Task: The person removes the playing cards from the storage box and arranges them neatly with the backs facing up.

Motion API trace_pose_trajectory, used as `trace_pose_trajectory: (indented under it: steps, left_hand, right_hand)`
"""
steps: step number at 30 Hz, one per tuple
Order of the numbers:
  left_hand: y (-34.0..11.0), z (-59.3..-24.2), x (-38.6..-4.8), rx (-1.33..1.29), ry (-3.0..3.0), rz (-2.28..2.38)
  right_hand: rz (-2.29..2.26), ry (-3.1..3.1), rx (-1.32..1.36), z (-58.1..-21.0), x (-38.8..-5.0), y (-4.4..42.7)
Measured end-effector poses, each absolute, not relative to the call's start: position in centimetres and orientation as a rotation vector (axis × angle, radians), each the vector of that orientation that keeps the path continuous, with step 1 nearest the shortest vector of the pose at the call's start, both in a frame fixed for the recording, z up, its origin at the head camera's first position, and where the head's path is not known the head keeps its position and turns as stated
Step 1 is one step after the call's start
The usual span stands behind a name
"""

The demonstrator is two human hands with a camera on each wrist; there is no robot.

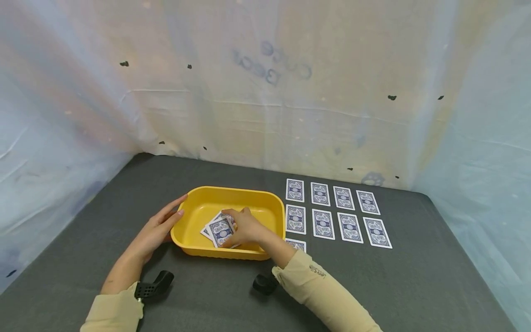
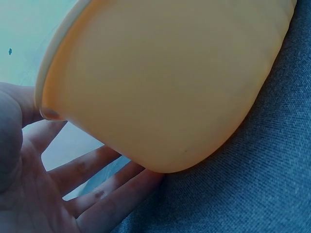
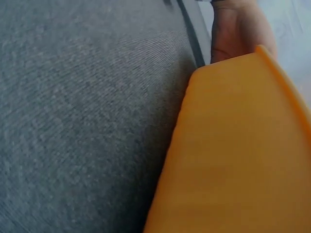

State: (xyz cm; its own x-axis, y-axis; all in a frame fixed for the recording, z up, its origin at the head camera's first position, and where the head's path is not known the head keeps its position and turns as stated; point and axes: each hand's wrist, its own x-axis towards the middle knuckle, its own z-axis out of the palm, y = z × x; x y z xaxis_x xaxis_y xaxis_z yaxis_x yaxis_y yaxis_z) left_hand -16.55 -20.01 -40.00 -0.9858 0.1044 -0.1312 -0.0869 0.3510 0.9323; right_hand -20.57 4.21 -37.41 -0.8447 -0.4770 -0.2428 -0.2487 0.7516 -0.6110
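A yellow plastic tray with rounded corners stands on the dark cloth. At its left end my left hand holds the rim, thumb over the edge; in the left wrist view the other fingers reach along the outer wall. My right hand is inside the tray, its thumb and fingers spanning blue-backed playing cards by opposite edges. These cards lie in a loose, fanned stack, back side up; how many I cannot tell. In the right wrist view the tray wall hides the right hand.
Right of the tray, several face-down playing cards lie in rows. One nearer card is partly covered by the tray's edge in view. Pale sheeting hangs behind and at both sides of the dark cloth-covered table.
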Motion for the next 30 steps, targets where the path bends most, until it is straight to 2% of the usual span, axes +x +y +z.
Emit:
trace_pose_trajectory:
  steps: [13,22,30]
  left_hand:
    - [-20.1,-39.8,-16.5,0.021,2.42,1.71]
    - [-20.2,-39.9,-16.7,0.027,2.425,1.705]
    - [-20.1,-40.0,-16.6,0.037,2.427,1.708]
  right_hand:
    - [-0.763,2.63,-0.505,-37.6,-20.1,4.0]
    - [-0.933,2.592,-0.407,-37.2,-20.3,4.7]
    - [-1.026,2.503,-0.431,-37.2,-20.4,5.0]
